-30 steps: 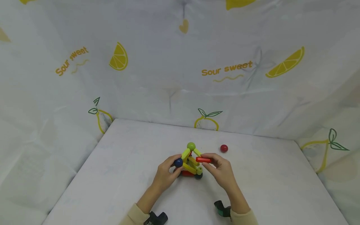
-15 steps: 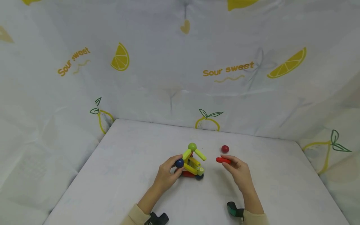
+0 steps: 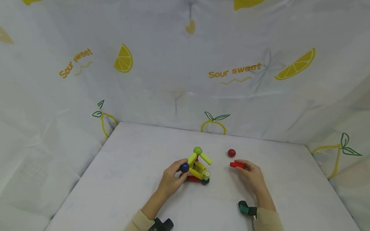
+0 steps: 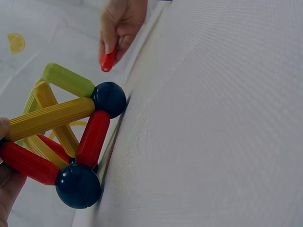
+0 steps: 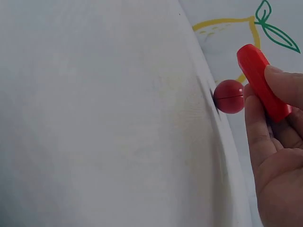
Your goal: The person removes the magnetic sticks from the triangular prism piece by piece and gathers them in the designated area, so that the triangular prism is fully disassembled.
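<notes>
My left hand (image 3: 171, 179) pinches a dark blue ball (image 3: 184, 167) on a structure of rods and balls standing on the white table. Yellow rods (image 4: 52, 118), red rods (image 4: 93, 138) and light green rods (image 4: 70, 79) join dark blue balls (image 4: 78, 186) in it. A green ball (image 3: 198, 150) tops the structure, and one light green rod (image 3: 206, 158) slants down from it with its lower end free. To the right, my right hand (image 3: 253, 176) holds a loose red rod (image 5: 263, 81) between thumb and fingers, above the table and apart from the structure.
A red ball (image 3: 231, 153) lies on the table (image 3: 138, 150) just beyond my right hand. Black wrist devices show at the left cuff (image 3: 162, 224) and right cuff (image 3: 247, 209). A white curtain (image 3: 162, 80) with lemon prints hangs behind the table.
My right hand has drawn the red rod away from the structure, rightward, toward the red ball. My left hand and the structure have stayed in place.
</notes>
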A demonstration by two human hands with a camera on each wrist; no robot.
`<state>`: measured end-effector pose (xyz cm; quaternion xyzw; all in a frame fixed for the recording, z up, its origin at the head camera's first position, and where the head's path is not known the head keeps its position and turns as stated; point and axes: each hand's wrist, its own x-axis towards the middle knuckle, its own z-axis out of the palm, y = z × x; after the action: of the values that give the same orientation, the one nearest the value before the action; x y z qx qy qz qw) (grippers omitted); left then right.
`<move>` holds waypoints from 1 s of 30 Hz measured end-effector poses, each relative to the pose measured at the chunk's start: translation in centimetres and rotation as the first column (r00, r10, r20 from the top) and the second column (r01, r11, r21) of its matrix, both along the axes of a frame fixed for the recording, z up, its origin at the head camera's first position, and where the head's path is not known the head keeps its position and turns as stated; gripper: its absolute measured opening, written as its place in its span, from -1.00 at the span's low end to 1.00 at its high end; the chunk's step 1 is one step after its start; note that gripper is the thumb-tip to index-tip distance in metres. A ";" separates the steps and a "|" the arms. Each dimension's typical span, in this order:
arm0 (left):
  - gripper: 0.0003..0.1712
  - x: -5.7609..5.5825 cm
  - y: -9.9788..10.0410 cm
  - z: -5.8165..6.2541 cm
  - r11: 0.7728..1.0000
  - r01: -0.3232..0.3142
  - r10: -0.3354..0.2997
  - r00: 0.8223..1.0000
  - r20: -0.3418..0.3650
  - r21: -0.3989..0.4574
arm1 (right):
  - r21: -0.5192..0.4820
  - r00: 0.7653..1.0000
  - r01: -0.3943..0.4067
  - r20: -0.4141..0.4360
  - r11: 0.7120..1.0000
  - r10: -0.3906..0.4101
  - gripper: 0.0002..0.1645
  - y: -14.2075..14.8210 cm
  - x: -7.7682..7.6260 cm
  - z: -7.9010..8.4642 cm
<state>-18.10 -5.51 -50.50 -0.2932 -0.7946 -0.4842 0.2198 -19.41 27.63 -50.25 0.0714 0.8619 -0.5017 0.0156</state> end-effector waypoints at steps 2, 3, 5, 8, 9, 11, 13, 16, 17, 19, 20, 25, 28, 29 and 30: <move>-0.46 0.0 0.0 0.0 1.000 0.000 0.000 1.000 0.007 -0.001 | 0.011 1.000 -0.008 0.025 1.000 0.007 -0.55 0.2 -0.4 -0.3; -0.46 0.0 0.0 0.0 1.000 -0.001 0.001 1.000 0.012 -0.002 | 0.015 0.999 -0.009 0.036 1.000 0.008 -0.55 0.3 -0.6 -0.5; -0.47 0.1 -0.1 0.0 1.000 -0.002 0.002 1.000 0.025 -0.003 | 0.026 0.999 -0.016 0.052 1.000 0.015 -0.55 0.4 -1.0 -0.8; -0.48 0.1 -0.1 0.1 1.000 -0.002 0.002 0.999 0.046 -0.004 | 0.046 0.998 -0.035 0.049 0.998 0.032 -0.56 0.6 -1.4 -1.2; -0.48 0.1 -0.1 0.1 1.000 -0.002 0.002 0.999 0.049 -0.005 | 0.054 0.998 -0.040 0.046 0.998 0.037 -0.57 0.6 -1.5 -1.3; -0.48 0.1 -0.1 0.1 1.000 -0.002 0.002 0.999 0.054 -0.007 | 0.071 0.998 -0.054 0.041 0.996 0.051 -0.58 0.6 -1.7 -1.4; -0.48 0.2 -0.1 0.2 1.000 -0.002 0.002 0.998 0.059 -0.008 | 0.085 0.998 -0.062 0.038 0.994 0.059 -0.59 0.6 -1.8 -1.5; -0.48 0.2 -0.1 0.2 1.000 -0.005 0.006 0.998 0.058 -0.010 | 0.111 0.997 -0.072 0.044 0.991 0.067 -0.59 0.6 -2.0 -1.6; -0.48 0.2 -0.1 0.2 1.000 -0.007 0.007 0.998 0.057 -0.011 | 0.117 0.997 -0.074 0.045 0.990 0.069 -0.59 0.6 -2.1 -1.6; -0.47 0.2 -0.1 0.2 1.000 -0.009 0.010 0.998 0.056 -0.013 | 0.128 0.996 -0.080 0.043 0.989 0.075 -0.59 0.6 -2.1 -1.6; -0.47 0.2 -0.1 0.2 1.000 -0.010 0.011 0.998 0.055 -0.013 | 0.131 0.996 -0.083 0.045 0.988 0.077 -0.58 0.6 -2.1 -1.6; -0.46 0.2 -0.1 0.1 1.000 -0.013 0.014 0.998 0.054 -0.013 | 0.128 0.995 -0.091 0.060 0.988 0.084 -0.55 0.7 -2.2 -1.8; -0.45 0.1 -0.1 0.0 1.000 -0.015 0.015 0.999 0.050 -0.013 | 0.135 0.994 -0.097 0.054 0.986 0.091 -0.53 0.7 -2.3 -1.9; -0.45 0.1 -0.1 0.0 1.000 -0.016 0.017 0.999 0.045 -0.014 | 0.138 0.995 -0.099 0.048 0.985 0.093 -0.52 0.7 -2.3 -1.8; -0.44 0.1 -0.1 0.0 1.000 -0.016 0.016 0.999 0.043 -0.014 | 0.141 0.995 -0.098 0.043 0.985 0.093 -0.52 0.7 -2.2 -1.8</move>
<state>-18.02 -5.58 -50.51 -0.2778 -0.8047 -0.4832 0.2044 -21.62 28.36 -52.02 0.0401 0.8976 -0.4361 0.0503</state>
